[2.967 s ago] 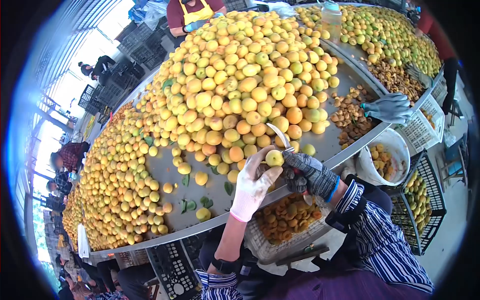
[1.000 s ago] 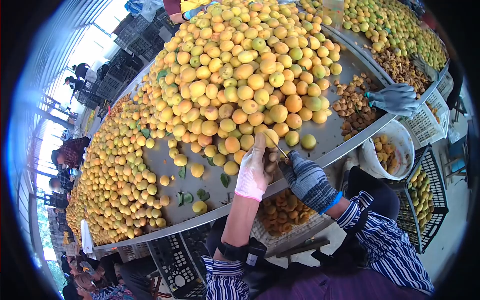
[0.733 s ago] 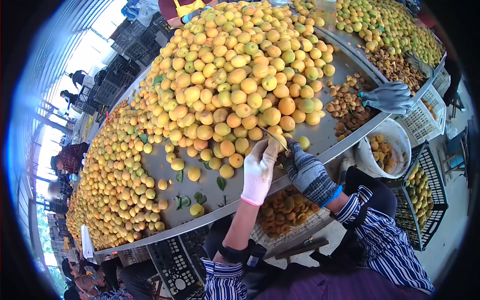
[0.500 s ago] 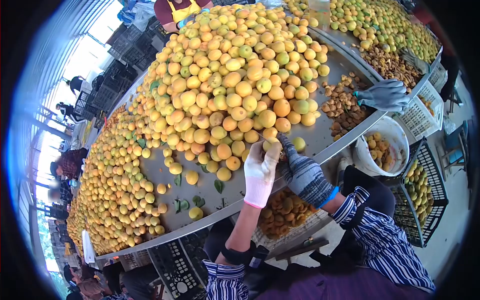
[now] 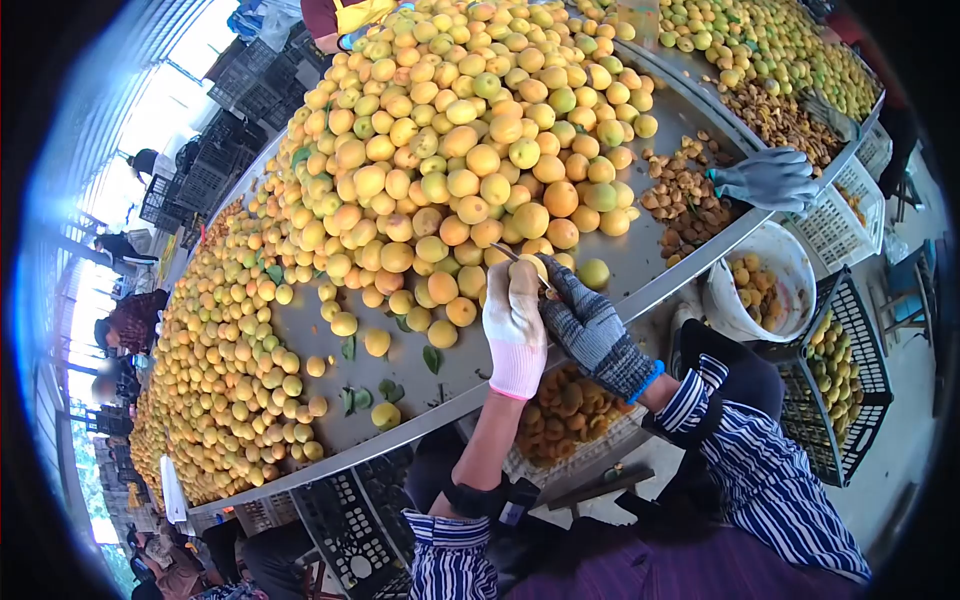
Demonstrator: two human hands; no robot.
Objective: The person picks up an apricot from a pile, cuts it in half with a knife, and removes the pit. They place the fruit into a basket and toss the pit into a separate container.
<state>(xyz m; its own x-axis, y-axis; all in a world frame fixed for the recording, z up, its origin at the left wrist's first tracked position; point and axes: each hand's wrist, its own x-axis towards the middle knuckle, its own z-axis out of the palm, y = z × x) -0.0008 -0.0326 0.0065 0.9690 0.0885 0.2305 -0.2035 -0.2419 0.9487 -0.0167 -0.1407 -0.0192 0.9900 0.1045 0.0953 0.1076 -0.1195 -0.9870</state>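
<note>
My left hand [image 5: 515, 325], in a white and pink glove, is closed at the near edge of the fruit heap. A thin tool tip sticks out above its fingers. My right hand [image 5: 595, 335], in a grey knitted glove, is closed against it, and a yellow-orange fruit [image 5: 535, 268] shows between the two. Which hand bears the fruit's weight is hard to tell. Behind them rises a large heap of apricot-like fruits [image 5: 430, 150] on the metal table [image 5: 345, 412]. One loose greenish fruit [image 5: 593, 273] lies just right of my hands.
Below my hands stands a crate of opened fruit [image 5: 570, 410]. To the right are a white bucket [image 5: 790, 300], a black crate [image 5: 850, 400] and a grey glove [image 5: 768, 182] by a pile of pits [image 5: 690, 200]. A person in a yellow apron [image 5: 360, 15] is across the table.
Both hands have moved slightly up and left in view. The fruit between them has turned or shifted, and the tool tip shows more above my left fingers.
</note>
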